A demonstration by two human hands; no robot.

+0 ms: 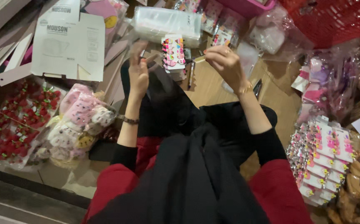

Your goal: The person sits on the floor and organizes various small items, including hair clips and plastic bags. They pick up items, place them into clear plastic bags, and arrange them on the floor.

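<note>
Card of small coloured hair clips (173, 53) held raised between both hands, presumably for inspection. Left hand (138, 70): blurred beside the card, grip cannot be told. Right hand (225, 62): fingers pinched together on a thin strip just right of the card.

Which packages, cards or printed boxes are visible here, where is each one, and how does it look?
Flattened carton: upper left, white, with grey print.
Stack of clear bags: top centre, transparent.
Hair-clip card: between left hand and right hand, white with colourful clips.
Carded clips pile: lower right, white cards, pink and yellow clips.
Strawberry packs: left, clear wrap, red pieces.
</note>
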